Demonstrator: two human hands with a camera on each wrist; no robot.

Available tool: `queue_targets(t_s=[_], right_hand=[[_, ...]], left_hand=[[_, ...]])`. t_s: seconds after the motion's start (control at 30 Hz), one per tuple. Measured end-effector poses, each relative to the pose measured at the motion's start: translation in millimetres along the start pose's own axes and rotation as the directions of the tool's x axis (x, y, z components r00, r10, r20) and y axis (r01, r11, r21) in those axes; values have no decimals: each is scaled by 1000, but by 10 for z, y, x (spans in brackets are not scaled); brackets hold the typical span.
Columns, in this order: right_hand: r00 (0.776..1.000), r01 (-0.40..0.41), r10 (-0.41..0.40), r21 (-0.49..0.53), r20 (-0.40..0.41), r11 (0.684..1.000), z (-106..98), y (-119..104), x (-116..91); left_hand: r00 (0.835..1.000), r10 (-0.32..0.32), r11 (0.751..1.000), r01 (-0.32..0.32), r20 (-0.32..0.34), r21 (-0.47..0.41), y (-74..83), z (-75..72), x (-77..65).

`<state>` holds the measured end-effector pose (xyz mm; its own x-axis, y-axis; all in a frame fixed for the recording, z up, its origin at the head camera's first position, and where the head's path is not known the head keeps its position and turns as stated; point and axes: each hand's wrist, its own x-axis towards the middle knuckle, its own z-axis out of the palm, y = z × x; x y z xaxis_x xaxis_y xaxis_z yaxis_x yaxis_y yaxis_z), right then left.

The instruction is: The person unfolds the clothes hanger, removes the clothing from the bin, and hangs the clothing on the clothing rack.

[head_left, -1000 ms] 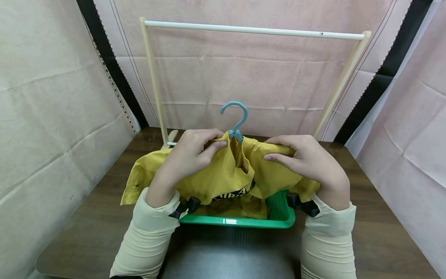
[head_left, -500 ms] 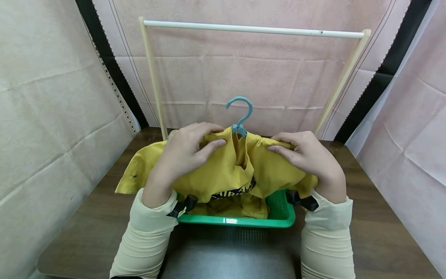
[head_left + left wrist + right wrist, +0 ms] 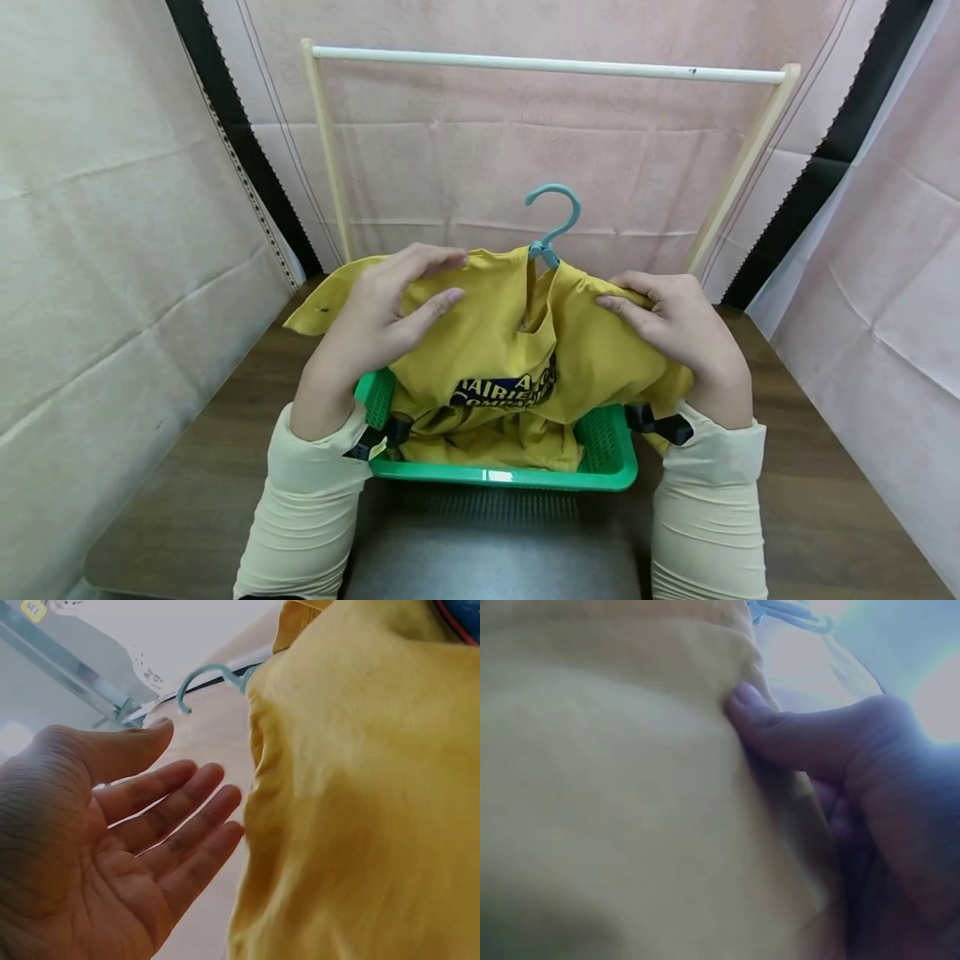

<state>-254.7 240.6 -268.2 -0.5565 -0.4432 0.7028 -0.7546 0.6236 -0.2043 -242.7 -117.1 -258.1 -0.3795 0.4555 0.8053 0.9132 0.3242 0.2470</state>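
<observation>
A yellow shirt (image 3: 487, 317) with dark lettering hangs on a light blue hanger (image 3: 564, 218), whose hook rises from the collar. My right hand (image 3: 678, 321) pinches the shirt's shoulder on the right, thumb in front and fingers behind; the right wrist view shows the thumb pressed on the cloth (image 3: 615, 772). My left hand (image 3: 375, 308) has its fingers straight and thumb spread near the other shoulder. In the left wrist view, the left hand's palm and fingertips lie beside the shirt's edge (image 3: 262, 802), holding nothing. The shirt's lower part hangs down over a green basket (image 3: 615, 450).
Behind the shirt stands a clothes rack with a white top bar (image 3: 540, 64) and pale side posts (image 3: 746, 167). More yellow cloth (image 3: 487, 446) lies inside the basket on the brown table (image 3: 817, 500). Pale curtains (image 3: 150, 250) surround the table.
The shirt and hanger have risen and shifted right, showing more lettering. My left hand has let go of the shoulder and spread its fingers. My right hand keeps its pinch.
</observation>
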Motion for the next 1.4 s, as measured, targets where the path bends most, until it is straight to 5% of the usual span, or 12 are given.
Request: queue_targets(t_s=[0.2,0.6,1.07,1.4], right_hand=[[997,-36,35,-11,-73,999,30,125,-7],[976,-150,136,-78,-169,986,-35,428,198],[973,-226,211,-192,-95,955,-285,735,721],[963,-269,267,-229,-41,936,-370,755,1036]], left_hand=[[991,-93,995,95,92,-19,-124,-69,-65],[931,-317,948,315,183,38,-330,-138,-125],[922,-323,946,324,213,34,-389,-111,-161],[916,-334,942,334,223,40,-396,-132,-154]])
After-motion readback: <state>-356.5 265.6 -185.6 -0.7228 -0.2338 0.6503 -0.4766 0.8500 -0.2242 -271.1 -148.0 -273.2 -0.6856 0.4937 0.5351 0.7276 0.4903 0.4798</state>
